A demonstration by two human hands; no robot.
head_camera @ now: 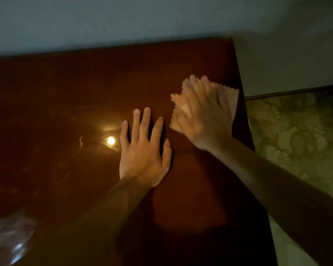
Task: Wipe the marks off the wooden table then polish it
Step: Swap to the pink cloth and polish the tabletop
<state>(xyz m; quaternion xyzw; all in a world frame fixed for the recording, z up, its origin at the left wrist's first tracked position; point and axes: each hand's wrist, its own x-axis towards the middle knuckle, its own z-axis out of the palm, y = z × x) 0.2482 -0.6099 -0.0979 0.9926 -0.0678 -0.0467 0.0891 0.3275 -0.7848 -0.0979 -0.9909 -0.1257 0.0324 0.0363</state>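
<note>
The dark, glossy wooden desk [56, 89] mirrors a bright lamp glare and shows pale smears. The left hand [142, 150] lies flat, fingers spread. The right hand [202, 116], grip wide, presses a blurred, zigzag-edged beige cloth [229, 98] near the desk's right edge.

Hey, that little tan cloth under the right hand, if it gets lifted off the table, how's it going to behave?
Probably floppy: the cloth lies thin and flat under the right hand, with zigzag-cut edges like a light polishing cloth. It likely weighs very little. On the glossy wooden table, which mirrors a lamp, it should slide easily, so pinching an edge may work better than scooping.
</note>
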